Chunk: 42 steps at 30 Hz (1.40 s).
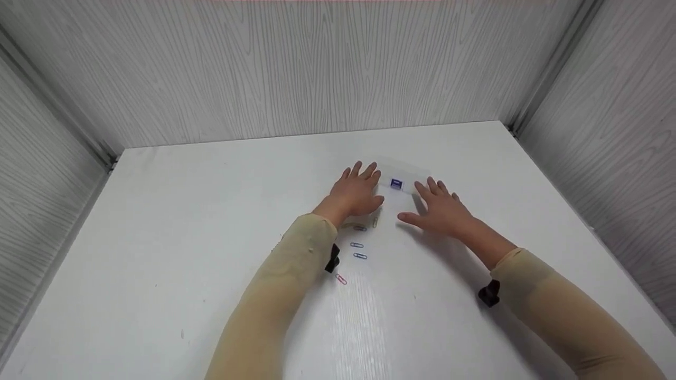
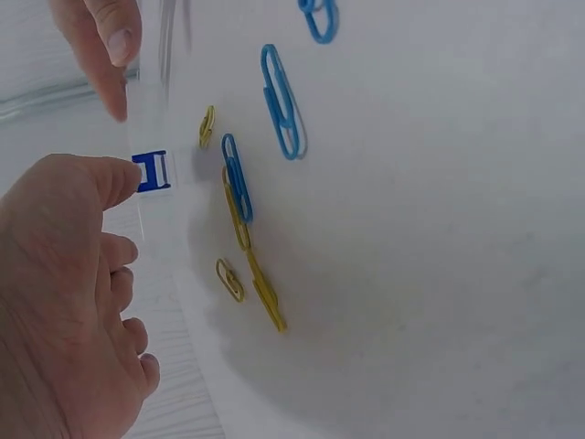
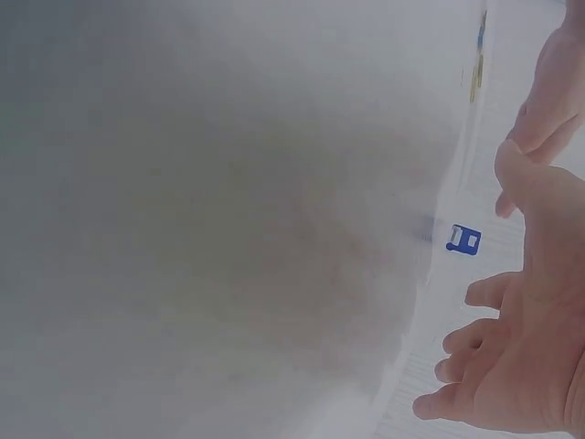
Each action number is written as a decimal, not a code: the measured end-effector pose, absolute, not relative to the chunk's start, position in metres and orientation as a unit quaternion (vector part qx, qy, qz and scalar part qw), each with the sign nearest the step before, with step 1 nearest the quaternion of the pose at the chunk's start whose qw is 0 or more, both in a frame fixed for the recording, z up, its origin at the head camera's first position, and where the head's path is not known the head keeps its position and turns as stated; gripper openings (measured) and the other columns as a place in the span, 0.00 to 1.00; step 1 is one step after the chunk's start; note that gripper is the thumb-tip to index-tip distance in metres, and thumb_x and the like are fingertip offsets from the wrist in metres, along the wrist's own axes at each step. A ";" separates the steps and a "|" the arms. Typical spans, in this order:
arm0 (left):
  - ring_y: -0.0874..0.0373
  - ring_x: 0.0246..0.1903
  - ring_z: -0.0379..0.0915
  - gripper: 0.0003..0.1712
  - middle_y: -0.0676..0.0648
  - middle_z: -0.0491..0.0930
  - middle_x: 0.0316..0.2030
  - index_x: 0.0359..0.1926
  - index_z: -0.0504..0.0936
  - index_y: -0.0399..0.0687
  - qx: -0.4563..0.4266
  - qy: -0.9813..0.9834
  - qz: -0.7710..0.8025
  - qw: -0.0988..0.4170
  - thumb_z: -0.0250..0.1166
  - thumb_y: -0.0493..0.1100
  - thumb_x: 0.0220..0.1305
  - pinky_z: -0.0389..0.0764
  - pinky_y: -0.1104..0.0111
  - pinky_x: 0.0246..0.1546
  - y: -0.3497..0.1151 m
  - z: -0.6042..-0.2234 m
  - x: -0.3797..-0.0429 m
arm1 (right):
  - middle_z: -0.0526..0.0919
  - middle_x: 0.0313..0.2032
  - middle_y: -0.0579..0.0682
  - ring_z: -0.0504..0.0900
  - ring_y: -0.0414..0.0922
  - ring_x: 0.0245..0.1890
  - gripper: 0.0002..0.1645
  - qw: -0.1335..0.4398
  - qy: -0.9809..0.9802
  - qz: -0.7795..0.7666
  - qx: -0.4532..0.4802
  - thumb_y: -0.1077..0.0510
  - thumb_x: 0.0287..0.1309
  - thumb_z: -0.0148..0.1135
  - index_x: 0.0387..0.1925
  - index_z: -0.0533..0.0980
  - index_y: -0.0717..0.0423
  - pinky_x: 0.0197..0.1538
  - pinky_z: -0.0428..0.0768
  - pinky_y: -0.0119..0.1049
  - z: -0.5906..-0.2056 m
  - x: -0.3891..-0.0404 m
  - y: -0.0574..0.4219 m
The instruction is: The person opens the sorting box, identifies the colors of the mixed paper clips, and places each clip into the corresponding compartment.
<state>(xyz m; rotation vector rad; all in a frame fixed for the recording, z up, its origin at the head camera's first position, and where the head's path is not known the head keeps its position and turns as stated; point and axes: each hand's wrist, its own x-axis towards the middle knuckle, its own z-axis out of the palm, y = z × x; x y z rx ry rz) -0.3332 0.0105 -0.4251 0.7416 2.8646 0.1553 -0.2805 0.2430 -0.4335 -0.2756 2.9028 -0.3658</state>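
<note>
A clear, thin plastic item (image 1: pixel 404 168) with a blue label (image 1: pixel 396 183) lies toward the back of the white table, between the two hands. At its left end is my left hand (image 1: pixel 356 191), fingers spread and holding nothing. My right hand (image 1: pixel 443 208) reaches to its other end, fingers apart, thumb stretched toward the left hand. Near and below the left hand lie blue paper clips (image 2: pixel 281 102) and yellow paper clips (image 2: pixel 268 297). The left arm partly covers this group in the head view.
A pink paper clip (image 1: pixel 341 279) lies beside the left sleeve, in front of the blue clips. Pale wood-grain panels (image 1: pixel 296 68) wall the white table (image 1: pixel 158 237) at the back and both sides. Each sleeve carries a small black wrist piece (image 1: pixel 489 293).
</note>
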 end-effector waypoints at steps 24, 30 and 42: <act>0.45 0.83 0.40 0.35 0.47 0.56 0.82 0.83 0.61 0.48 0.228 0.960 0.084 0.142 0.48 0.48 0.79 0.40 0.55 0.80 -0.076 -0.411 -0.312 | 0.45 0.84 0.56 0.50 0.59 0.82 0.45 0.133 0.959 -0.149 -0.199 0.42 0.77 0.59 0.85 0.54 0.49 0.78 0.55 0.59 -0.432 -0.311 0.197; 0.44 0.82 0.42 0.37 0.46 0.57 0.82 0.83 0.61 0.46 0.218 0.961 0.099 0.141 0.47 0.46 0.75 0.41 0.55 0.80 -0.100 -0.414 -0.304 | 0.45 0.84 0.54 0.49 0.57 0.83 0.42 0.144 0.951 -0.163 -0.220 0.46 0.78 0.57 0.85 0.55 0.45 0.78 0.55 0.57 -0.433 -0.317 0.181; 0.43 0.81 0.48 0.36 0.43 0.60 0.80 0.82 0.62 0.45 0.209 0.963 0.115 0.128 0.47 0.47 0.75 0.48 0.52 0.79 -0.117 -0.416 -0.287 | 0.46 0.84 0.50 0.48 0.53 0.83 0.38 0.155 0.942 -0.178 -0.237 0.47 0.81 0.53 0.85 0.56 0.41 0.79 0.53 0.56 -0.434 -0.317 0.168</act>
